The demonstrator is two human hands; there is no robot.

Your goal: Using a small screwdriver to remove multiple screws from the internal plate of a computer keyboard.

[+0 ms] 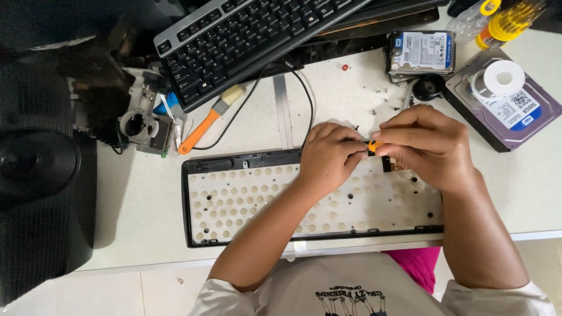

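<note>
An opened keyboard base [246, 199] lies flat in front of me, a black frame around a white plate full of round holes. My left hand [329, 157] rests on its upper edge near the middle, fingers curled. My right hand [426, 143] pinches a small orange-handled screwdriver [374, 145] between thumb and fingers, right beside my left fingertips. The tool's tip is hidden by my fingers. A small circuit board [395, 165] sits in the base under my right hand.
A black keyboard [252, 41] lies tilted at the back. An orange-handled brush [208, 123] and a small grey mechanism [143, 120] sit left. Two hard drives [421, 52] [515, 117], a tape roll [503, 76] and loose screws [374, 102] lie at right. A black speaker [35, 164] stands far left.
</note>
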